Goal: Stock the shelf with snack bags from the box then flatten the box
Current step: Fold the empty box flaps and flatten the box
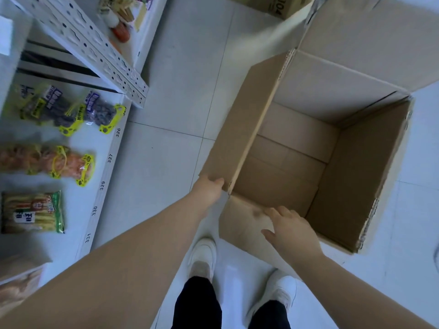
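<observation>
An open brown cardboard box (370, 167) stands on the tiled floor with nothing inside and its flaps spread outward. My left hand (209, 189) grips the near corner of the box's left flap. My right hand (288, 225) lies with straight fingers on the near flap. On the white shelf (104, 162) at the left lie snack bags: dark ones with yellow handles (71, 110), orange ones (50, 160) and a green-edged bag of yellow sticks (33, 211).
A perforated shelf upright (95, 48) runs diagonally at the upper left, with more goods behind it. A second cardboard box (280, 5) sits at the top. My two white shoes (204, 257) stand just in front of the box.
</observation>
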